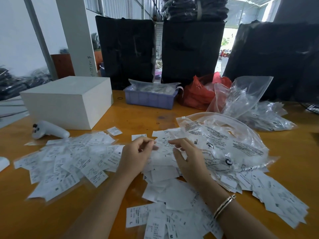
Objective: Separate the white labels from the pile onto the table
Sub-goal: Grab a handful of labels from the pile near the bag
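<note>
Both hands hover over the middle of a heap of white labels (162, 171) on the orange-brown tabletop (20, 213). The left hand (136, 156) has its fingers curled, thumb and forefinger pinching what looks like the edge of a single label. The right hand (187, 159) sits just beside it, fingers loosely bent over the heap; whether it holds a label cannot be told. A gold bracelet (223, 205) circles the right wrist.

To the left of the hands lies a second spread of labels (69, 161), many in clear sleeves; size letters "L" and "M" can be read on a few, the finer print being too small. More labels trail below and right of the hands.

Right of the right hand a clear zip bag (224, 144) lies on the heap, printed with black warning text of which only "SUFFOCAT" is legible. Beyond it are further clear bags (245, 100) and a red bag (198, 94). Past the hands stand a lilac crate (150, 100), a white box (69, 100) and a white controller (50, 130).
</note>
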`<state>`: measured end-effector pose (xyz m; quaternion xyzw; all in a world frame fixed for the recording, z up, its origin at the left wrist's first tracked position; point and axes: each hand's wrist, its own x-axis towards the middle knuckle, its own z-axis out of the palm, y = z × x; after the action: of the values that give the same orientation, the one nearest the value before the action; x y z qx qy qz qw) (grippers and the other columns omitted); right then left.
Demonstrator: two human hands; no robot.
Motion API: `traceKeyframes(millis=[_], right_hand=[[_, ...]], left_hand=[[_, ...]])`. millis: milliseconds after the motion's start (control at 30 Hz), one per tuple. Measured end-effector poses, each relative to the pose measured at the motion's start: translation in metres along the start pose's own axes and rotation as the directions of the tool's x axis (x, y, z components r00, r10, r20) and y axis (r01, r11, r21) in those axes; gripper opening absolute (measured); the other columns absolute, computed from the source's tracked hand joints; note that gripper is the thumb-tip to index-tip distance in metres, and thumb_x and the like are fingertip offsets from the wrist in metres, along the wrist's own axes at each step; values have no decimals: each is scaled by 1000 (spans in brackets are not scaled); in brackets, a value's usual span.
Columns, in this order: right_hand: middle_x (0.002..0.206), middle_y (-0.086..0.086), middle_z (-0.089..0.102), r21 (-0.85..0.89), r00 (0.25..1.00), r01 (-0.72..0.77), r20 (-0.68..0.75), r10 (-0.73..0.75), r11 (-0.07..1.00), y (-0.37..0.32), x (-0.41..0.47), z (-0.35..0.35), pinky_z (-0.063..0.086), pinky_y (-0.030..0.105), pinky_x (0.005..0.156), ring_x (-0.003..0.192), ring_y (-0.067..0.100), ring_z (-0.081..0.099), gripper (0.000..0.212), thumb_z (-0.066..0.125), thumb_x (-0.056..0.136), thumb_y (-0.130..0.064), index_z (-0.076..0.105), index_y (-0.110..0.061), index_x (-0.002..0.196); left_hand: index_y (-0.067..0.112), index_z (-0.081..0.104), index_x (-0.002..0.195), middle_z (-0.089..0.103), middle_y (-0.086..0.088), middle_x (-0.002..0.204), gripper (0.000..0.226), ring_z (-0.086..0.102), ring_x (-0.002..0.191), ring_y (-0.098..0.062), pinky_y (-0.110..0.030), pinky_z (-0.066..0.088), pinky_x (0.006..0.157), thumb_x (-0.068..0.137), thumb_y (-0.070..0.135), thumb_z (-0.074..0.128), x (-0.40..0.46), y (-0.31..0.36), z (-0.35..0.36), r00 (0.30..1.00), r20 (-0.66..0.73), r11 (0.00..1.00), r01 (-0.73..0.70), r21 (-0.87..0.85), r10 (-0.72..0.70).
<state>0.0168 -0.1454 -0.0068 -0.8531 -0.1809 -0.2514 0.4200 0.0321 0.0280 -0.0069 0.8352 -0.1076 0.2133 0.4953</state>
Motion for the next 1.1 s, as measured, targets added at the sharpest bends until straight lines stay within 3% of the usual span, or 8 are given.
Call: traceKeyframes(millis=[167, 333, 500, 633, 767, 833, 967, 1100], right_hand=[[140, -15, 42, 25, 966, -135, 228, 126, 990, 1, -3, 9, 29, 28, 107, 130, 2, 35, 51, 54, 93, -36, 36, -33, 141], [77, -19, 62, 77, 984, -139, 127, 128, 987, 4, 6, 10, 37, 14, 71, 77, -6, 51, 11, 64, 89, -23, 69, -27, 79], [68, -17, 68, 337, 959, -283, 110, 261, 898, 6, 7, 7, 42, 17, 61, 64, 1, 56, 14, 64, 88, -19, 71, -19, 76], [77, -17, 66, 262, 966, -249, 132, 221, 932, 4, 4, 6, 40, 8, 65, 71, -7, 55, 7, 66, 86, -21, 68, -28, 88], [121, -17, 54, -178, 937, -79, 323, 133, 981, 7, 2, 10, 25, 23, 99, 115, 3, 43, 42, 64, 84, -34, 56, -35, 125], [126, -14, 53, -320, 916, 32, 388, 100, 947, 8, 2, 14, 15, 21, 94, 119, 8, 39, 43, 61, 84, -34, 57, -33, 127], [107, -11, 65, -265, 941, 19, 330, 73, 964, 10, 2, 12, 31, 23, 95, 104, 5, 51, 24, 62, 86, -26, 71, -26, 108], [77, -14, 67, 72, 926, -310, 246, 285, 948, 8, 4, 5, 45, 8, 62, 69, -7, 58, 12, 66, 85, -19, 74, -27, 82]], left_hand=[[28, 64, 95, 73, 19, 83, 14, 66, 82, 6, -4, 45, 64, 96, 23, 51, -5, 10, 5, 988, 130, 966, 114, -232, -85], [30, 63, 103, 73, 17, 89, 20, 65, 85, 3, -14, 49, 67, 97, 38, 47, -3, 10, 3, 980, 111, 919, 193, -345, -164], [35, 65, 107, 69, 21, 94, 48, 63, 89, 2, -13, 47, 67, 76, 69, 53, -2, 7, 1, 929, 311, 887, 308, -343, -202], [25, 70, 90, 73, 12, 87, 13, 66, 86, -4, -19, 48, 72, 88, 34, 62, 1, 0, 5, 944, 126, 844, 328, -424, -304], [14, 67, 95, 74, 3, 90, 12, 69, 89, -14, -22, 52, 75, 88, 24, 64, 7, -7, 0, 914, -24, 742, 313, -593, -405], [18, 67, 96, 74, 6, 89, 9, 69, 87, -10, -19, 50, 71, 89, 23, 63, 8, -9, -1, 911, -72, 763, 294, -576, -406], [25, 68, 90, 73, 11, 81, 8, 67, 78, -4, -21, 46, 72, 91, 27, 61, 7, -8, 0, 904, -119, 788, 285, -546, -410], [29, 69, 78, 70, 13, 74, 14, 64, 82, -12, -22, 45, 70, 89, 35, 62, 9, -8, 0, 881, -154, 774, 295, -560, -447]])
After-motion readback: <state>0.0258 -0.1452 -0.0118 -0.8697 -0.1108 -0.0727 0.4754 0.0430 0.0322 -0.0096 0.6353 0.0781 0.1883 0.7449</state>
